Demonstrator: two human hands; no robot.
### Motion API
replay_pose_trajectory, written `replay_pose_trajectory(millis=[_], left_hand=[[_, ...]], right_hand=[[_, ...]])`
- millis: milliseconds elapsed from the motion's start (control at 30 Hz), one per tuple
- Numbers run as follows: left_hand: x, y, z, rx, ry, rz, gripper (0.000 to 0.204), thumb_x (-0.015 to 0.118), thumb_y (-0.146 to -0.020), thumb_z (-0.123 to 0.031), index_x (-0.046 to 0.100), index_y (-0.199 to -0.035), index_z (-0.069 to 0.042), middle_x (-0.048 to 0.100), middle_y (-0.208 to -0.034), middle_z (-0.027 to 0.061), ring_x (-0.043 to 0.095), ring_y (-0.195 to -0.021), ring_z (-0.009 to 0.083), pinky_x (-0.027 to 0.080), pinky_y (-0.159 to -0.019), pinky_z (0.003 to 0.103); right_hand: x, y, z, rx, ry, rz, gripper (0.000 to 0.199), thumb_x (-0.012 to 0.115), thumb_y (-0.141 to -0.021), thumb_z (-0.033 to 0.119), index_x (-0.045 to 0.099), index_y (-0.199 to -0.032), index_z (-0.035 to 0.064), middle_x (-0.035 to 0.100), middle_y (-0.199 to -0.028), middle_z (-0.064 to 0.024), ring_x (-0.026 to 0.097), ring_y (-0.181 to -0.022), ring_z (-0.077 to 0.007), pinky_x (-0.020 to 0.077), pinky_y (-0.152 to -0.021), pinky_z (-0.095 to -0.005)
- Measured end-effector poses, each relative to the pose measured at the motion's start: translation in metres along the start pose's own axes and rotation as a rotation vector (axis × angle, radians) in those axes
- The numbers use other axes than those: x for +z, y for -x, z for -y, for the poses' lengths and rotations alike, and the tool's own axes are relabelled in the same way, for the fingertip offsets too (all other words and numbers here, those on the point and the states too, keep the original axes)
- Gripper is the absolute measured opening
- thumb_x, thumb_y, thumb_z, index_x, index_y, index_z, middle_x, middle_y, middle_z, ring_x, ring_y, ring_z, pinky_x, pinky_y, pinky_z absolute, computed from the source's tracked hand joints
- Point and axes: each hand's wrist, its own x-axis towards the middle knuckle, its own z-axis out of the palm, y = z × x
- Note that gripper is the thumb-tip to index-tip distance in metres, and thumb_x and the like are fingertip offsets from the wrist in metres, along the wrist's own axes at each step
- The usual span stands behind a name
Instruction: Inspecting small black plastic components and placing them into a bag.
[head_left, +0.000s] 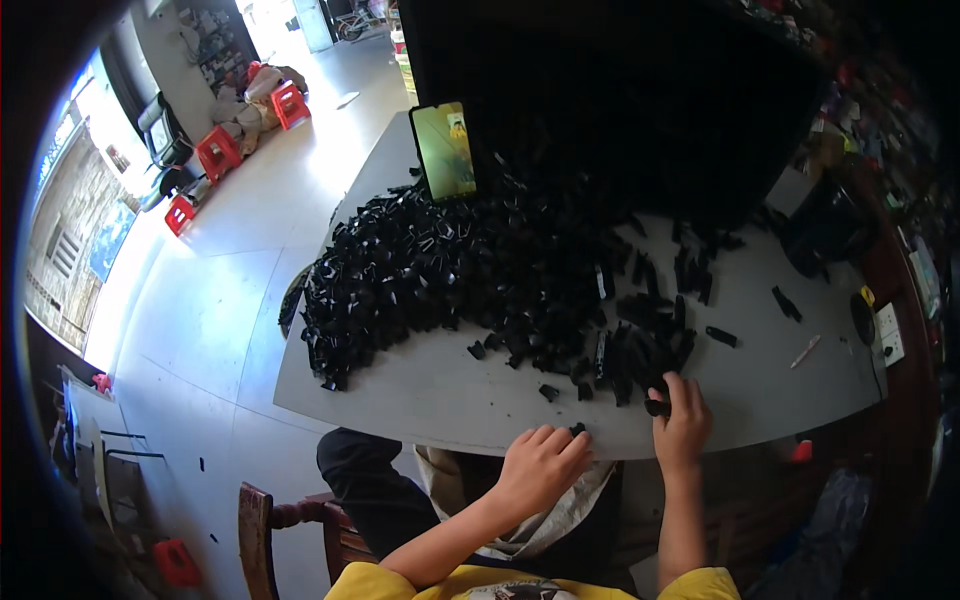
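Note:
My left hand (545,462) is curled at the table's front edge, and a small black piece (577,429) peeks out at its fingertips. Further right, my right hand (685,422) pinches a short black plastic piece (657,408) between thumb and fingers, just over the tabletop. Ahead of both hands spreads a large heap of small, shiny black plastic pieces (430,255). Longer black strips (650,345) lie in a looser pile right beside my right hand. What the black parts are exactly I cannot make out.
A lit phone (446,152) stands upright behind the heap, before a big dark panel (620,90). On the right of the grey table (430,395) are a white pen (805,351) and a dark container (828,228). A wooden chair (258,535) and red stools (218,153) stand left.

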Motion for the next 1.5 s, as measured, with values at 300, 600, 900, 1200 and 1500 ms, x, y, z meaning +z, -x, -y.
replay_pose_trajectory(millis=[300,600,900,1200,1500], left_hand=[[0.01,-0.009,0.013,-0.016,-0.081,0.003,0.019,0.068,-0.08,-0.022,0.054,-0.086,-0.01,0.051,-0.08,0.0046,0.054,-0.073,0.0218,0.043,-0.065,0.032],[0.002,-0.007,0.029,-0.013,-0.076,0.005,0.018,0.066,-0.081,-0.02,0.054,-0.086,-0.009,0.052,-0.083,0.0056,0.056,-0.076,0.0217,0.044,-0.067,0.033],[0.002,-0.001,0.035,0.004,-0.02,-0.008,0.017,0.064,-0.084,-0.02,0.055,-0.089,-0.006,0.053,-0.087,0.0075,0.055,-0.082,0.0234,0.044,-0.073,0.034],[0.008,0.0,0.041,0.027,-0.003,-0.097,0.016,0.065,-0.083,-0.02,0.055,-0.085,-0.007,0.052,-0.083,0.0085,0.056,-0.077,0.0257,0.045,-0.071,0.035],[0.007,0.001,0.043,0.04,0.008,-0.109,0.017,0.065,-0.083,-0.02,0.054,-0.084,-0.007,0.053,-0.083,0.0088,0.057,-0.077,0.0258,0.046,-0.071,0.034]], right_hand=[[0.01,-0.004,-0.006,0.092,0.17,0.161,0.04,0.069,-0.072,-0.001,0.055,-0.109,0.0081,0.062,-0.095,-0.0124,0.062,-0.085,-0.0347,0.0483,-0.066,-0.043],[0.008,-0.002,-0.006,0.062,0.105,0.082,0.029,0.069,-0.077,0.006,0.054,-0.102,0.0093,0.062,-0.091,-0.0113,0.062,-0.081,-0.035,0.0478,-0.063,-0.0421],[0.012,-0.001,-0.018,0.152,-0.021,0.097,0.017,0.067,-0.082,0.011,0.059,-0.097,0.0104,0.065,-0.09,-0.0105,0.063,-0.081,-0.0335,0.0486,-0.064,-0.0403],[0.016,-0.005,-0.02,0.099,-0.002,0.163,0.029,0.065,-0.075,0.002,0.056,-0.1,0.0125,0.066,-0.091,-0.008,0.064,-0.085,-0.0321,0.0492,-0.068,-0.0401],[0.016,-0.007,-0.015,0.026,0.001,0.176,0.029,0.066,-0.072,0.0,0.056,-0.098,0.0105,0.066,-0.091,-0.0077,0.064,-0.085,-0.032,0.0499,-0.066,-0.0393]])
